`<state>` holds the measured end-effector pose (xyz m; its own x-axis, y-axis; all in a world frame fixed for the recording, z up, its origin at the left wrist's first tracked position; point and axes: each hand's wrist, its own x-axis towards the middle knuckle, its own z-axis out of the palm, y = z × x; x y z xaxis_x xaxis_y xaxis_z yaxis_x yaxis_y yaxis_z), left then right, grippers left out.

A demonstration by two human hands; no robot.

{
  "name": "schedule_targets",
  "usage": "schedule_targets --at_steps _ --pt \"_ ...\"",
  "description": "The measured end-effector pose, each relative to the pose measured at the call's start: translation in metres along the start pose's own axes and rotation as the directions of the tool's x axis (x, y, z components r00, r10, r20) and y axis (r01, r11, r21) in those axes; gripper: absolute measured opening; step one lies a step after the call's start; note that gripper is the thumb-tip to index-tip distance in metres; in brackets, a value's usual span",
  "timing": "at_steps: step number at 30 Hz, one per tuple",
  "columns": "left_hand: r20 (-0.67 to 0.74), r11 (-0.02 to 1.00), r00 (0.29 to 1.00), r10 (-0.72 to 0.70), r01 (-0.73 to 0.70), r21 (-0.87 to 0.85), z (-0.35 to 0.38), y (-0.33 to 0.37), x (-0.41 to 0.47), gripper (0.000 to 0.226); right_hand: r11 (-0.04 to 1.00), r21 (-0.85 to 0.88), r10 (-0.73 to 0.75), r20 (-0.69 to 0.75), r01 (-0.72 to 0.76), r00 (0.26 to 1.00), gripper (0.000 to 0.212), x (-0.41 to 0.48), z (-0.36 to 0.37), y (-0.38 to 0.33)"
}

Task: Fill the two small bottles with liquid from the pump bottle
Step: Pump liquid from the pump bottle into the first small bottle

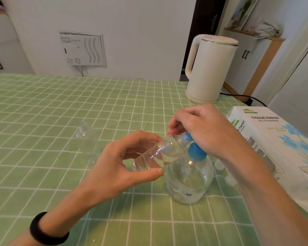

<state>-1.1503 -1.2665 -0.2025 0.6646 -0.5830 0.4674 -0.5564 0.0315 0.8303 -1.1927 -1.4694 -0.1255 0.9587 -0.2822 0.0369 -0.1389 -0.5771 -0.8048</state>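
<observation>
**Small bottle held to the pump spout**

The clear pump bottle stands before me, partly filled with clear liquid. My right hand curls its fingers down over the blue pump head. My left hand pinches a small clear bottle between thumb and fingers. It is tilted, mouth at the spout; its fill I cannot tell. The second small bottle stands at 10 o'clock, well apart. A white kettle at 1 o'clock and a tissue box at 3 o'clock sit on the green checked tablecloth.
</observation>
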Motion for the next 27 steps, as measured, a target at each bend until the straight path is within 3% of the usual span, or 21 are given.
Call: schedule_targets --at_steps 7,18,27 --pt "0.011 1.000 1.000 -0.014 0.014 0.013 -0.0013 -0.0055 0.0005 0.048 0.998 -0.029 0.052 0.055 -0.051 0.997 0.035 0.0019 0.0033 0.0027" --pt "0.002 1.000 1.000 -0.012 0.012 0.003 0.0000 -0.0018 -0.0003 0.048 1.000 0.004 0.002 -0.019 -0.002 1.000 0.035 0.0011 -0.0003 0.0006" --pt "0.010 1.000 1.000 -0.014 0.014 0.014 -0.0005 -0.0056 0.0000 0.048 0.997 -0.016 0.071 0.054 -0.070 0.996 0.034 0.0009 0.0041 0.0021"
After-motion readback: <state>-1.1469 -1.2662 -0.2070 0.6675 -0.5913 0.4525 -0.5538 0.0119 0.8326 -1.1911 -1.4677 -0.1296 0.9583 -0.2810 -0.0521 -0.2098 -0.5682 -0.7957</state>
